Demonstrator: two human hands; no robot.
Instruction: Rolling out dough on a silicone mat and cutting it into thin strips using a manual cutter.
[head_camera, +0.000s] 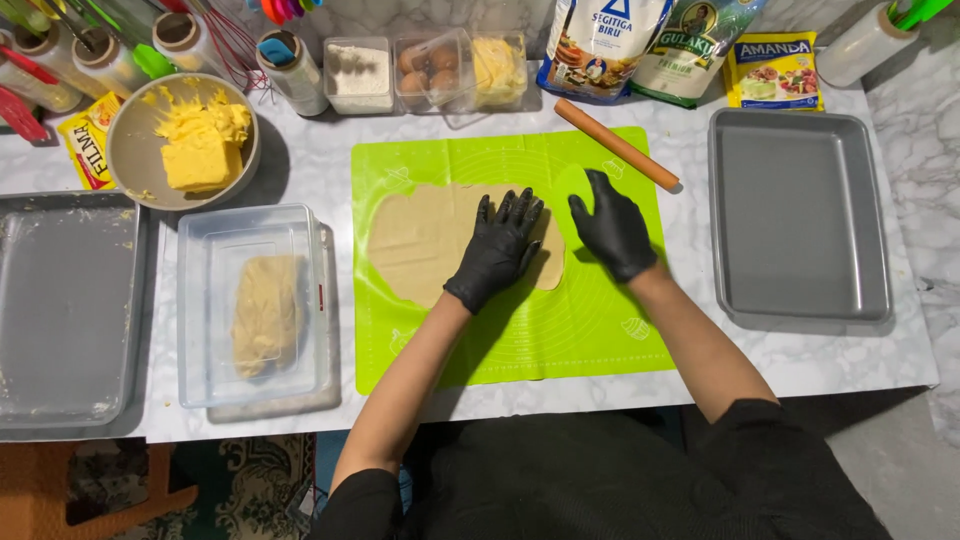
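Gloved hands flat on dough, rolling pin beside (green mat)

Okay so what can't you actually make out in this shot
Head view:
- Dough under the left hand: covered by the glove.
- Right hand palm and the mat beneath: covered by the hand itself.
- Grey tray at left: cut off by the frame edge.
- Egg box contents: too small to count.
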